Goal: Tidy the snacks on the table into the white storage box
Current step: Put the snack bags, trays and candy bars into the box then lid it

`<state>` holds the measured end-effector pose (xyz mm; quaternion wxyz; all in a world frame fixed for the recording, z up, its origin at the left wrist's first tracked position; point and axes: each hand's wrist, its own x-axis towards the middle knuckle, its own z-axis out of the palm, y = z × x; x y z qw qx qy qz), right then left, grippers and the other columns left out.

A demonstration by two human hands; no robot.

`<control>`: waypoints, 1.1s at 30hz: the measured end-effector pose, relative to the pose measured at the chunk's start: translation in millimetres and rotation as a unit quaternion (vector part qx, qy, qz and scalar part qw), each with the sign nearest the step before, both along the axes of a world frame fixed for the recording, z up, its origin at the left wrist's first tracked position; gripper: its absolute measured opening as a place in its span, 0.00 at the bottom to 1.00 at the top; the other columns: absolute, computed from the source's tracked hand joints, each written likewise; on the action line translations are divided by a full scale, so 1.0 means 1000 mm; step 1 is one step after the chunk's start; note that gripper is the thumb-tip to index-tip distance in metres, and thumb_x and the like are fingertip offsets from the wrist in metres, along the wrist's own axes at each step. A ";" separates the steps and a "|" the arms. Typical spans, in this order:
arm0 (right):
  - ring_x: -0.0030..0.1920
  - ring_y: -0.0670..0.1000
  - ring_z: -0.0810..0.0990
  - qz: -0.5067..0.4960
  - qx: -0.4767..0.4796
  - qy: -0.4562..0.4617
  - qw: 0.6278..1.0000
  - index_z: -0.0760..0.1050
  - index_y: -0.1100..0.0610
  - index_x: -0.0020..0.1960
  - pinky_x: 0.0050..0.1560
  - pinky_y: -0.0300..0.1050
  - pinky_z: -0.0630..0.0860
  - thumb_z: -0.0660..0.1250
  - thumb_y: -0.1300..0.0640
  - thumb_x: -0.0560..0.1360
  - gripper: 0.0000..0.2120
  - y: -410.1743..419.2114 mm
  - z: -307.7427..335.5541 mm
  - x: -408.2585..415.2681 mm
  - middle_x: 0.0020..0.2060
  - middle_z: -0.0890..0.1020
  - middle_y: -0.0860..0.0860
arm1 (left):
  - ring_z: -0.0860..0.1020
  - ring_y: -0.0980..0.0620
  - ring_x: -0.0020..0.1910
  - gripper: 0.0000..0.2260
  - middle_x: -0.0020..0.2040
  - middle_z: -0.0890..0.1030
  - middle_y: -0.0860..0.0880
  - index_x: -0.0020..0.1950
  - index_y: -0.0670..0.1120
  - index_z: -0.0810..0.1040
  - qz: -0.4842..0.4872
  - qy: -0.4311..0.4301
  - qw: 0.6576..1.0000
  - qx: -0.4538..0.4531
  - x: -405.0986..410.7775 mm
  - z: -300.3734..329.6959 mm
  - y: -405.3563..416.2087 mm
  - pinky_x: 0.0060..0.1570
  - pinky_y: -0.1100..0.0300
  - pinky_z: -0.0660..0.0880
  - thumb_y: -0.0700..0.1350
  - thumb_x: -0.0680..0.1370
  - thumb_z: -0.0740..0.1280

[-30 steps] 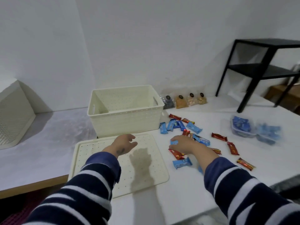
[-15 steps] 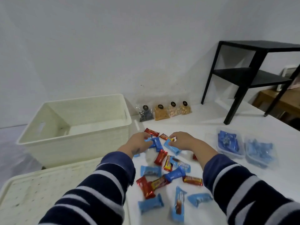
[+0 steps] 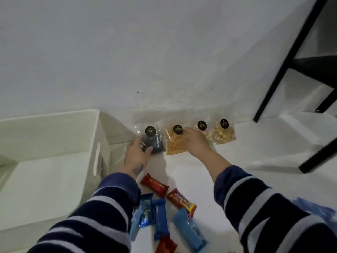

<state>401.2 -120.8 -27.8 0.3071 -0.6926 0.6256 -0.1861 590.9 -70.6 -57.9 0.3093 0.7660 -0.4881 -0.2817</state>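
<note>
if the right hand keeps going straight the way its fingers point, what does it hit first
The right hand points up-left toward the wall, and its fingers already lie on the orange snack bag. Going on, it would probably push that bag back against the wall.

Dressed in a long-sleeved top, dark navy with pale horizontal stripes across both sleeves, left sleeve (image 3: 94, 212) and right sleeve (image 3: 269, 212). Plain navy cuffs at both wrists. Dark tattoo (image 3: 137, 169) marked on the back of the left hand (image 3: 135, 154) near the wrist; right hand (image 3: 197, 143) bare, unadorned.
</note>
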 end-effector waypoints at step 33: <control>0.66 0.50 0.73 0.006 -0.074 -0.197 0.978 0.68 0.51 0.72 0.62 0.40 0.70 0.75 0.59 0.70 0.33 0.046 0.162 0.073 0.68 0.74 0.51 | 0.74 0.47 0.60 0.31 0.62 0.76 0.46 0.73 0.53 0.66 0.082 0.024 0.968 -0.236 0.076 0.168 0.049 0.62 0.54 0.72 0.38 0.73 0.72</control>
